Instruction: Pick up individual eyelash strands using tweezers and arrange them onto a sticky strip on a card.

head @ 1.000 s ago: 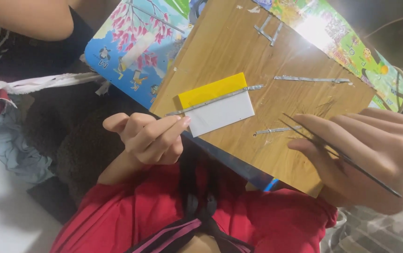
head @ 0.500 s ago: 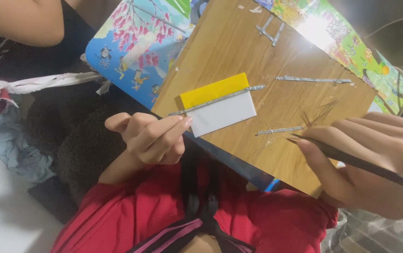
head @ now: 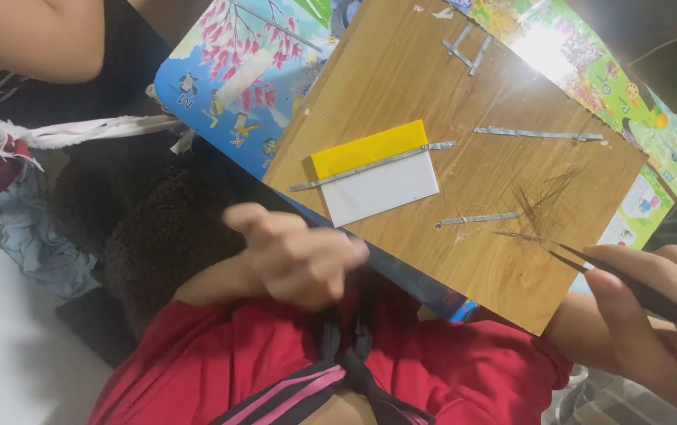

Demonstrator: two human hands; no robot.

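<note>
My left hand [head: 299,264] has dropped off the wooden board [head: 464,157] with fingers curled on nothing, while my right hand [head: 653,323] grips black tweezers [head: 637,291] by the dark fibres [head: 539,201] near the board's right edge.

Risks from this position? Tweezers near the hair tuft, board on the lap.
1. The wooden board lies tilted on the lap, and the left hand is off it, so it might slide.
2. The right hand holds the dark tweezers with the tip beside the loose tuft of fine hairs; a nudge could scatter them.
3. The thin silvery strip lies loose across the yellow and white card and may roll off.
</note>
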